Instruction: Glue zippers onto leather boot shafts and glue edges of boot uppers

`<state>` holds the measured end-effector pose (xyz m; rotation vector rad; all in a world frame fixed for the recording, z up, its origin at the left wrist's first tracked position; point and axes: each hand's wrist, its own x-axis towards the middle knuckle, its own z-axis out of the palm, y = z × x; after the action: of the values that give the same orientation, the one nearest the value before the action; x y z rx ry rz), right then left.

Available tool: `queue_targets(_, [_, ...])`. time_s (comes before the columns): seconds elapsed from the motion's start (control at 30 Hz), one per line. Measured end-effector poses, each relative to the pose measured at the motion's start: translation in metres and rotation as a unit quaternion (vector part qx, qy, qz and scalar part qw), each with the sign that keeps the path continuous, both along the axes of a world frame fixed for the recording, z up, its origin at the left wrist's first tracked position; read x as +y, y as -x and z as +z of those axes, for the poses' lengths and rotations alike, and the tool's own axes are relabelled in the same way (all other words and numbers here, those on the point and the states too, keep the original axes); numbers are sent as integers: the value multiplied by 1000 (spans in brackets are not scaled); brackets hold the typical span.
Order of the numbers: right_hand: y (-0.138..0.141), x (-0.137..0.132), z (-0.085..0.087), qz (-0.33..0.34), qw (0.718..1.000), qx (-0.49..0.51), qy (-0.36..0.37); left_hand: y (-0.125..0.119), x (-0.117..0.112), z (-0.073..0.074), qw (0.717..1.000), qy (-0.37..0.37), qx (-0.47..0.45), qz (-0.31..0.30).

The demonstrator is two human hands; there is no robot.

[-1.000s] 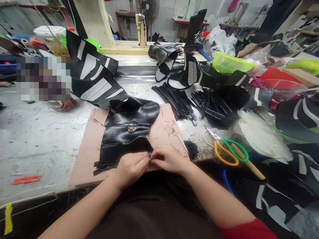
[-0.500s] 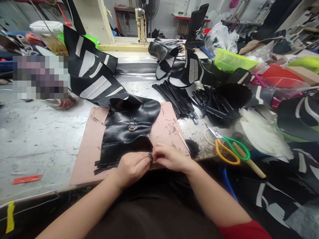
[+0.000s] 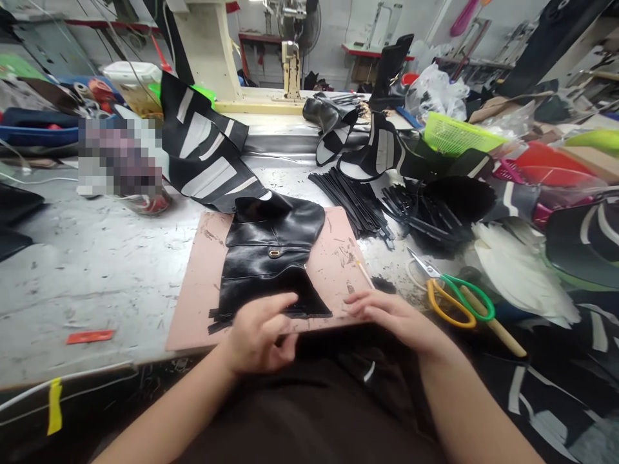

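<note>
A black leather boot upper [image 3: 271, 232] with a small gold-rimmed eyelet lies on a pink board [image 3: 191, 283]. My left hand [image 3: 264, 332] is at the leather's near edge, its forefinger stretched out and thumb apart, holding nothing I can see. Over the board's near right corner, my right hand [image 3: 391, 316] has its fingers extended and looks bare. Between and below the hands, a small pale strip [image 3: 370, 372] shows against the dark apron. Thin black strips [image 3: 220, 321] stick out at the leather's lower left.
Scissors [image 3: 447, 293] with orange and green handles lie right of the board beside a wooden handle [image 3: 500, 332]. Bundled black strips [image 3: 351, 203] and more boot pieces [image 3: 206, 148] sit behind. A red flat piece [image 3: 90, 336] is at left, a green basket [image 3: 459, 134] at back right.
My hands have parted from their pinch at the leather's near right corner; the right moved right and both opened. A pale strip now shows below them. The whole view has shifted slightly.
</note>
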<state>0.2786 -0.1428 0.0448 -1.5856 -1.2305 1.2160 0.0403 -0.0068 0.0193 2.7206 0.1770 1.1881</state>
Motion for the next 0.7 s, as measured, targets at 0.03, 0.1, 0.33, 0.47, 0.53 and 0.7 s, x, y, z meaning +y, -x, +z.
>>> queue_targets(0.03, [7,13,-2,-36,999,3,3,10,8,3,998,-9,6,66])
queue_targets(0.1, [24,42,-9,-89,995,32,20,31,27,5,970,2,72,234])
queue_targets(0.33, [70,109,-12,-187,963,183,56,62,62,-10,857,276,266,345])
queue_targets(0.47, [72,113,12,-96,952,280,-79,57,55,2,812,529,52,240])
queue_targets(0.53, [70,111,28,-61,950,279,-126,58,52,16,768,622,-10,153])
queue_targets(0.7, [60,73,80,-3,970,141,-197,87,32,80,783,616,54,67])
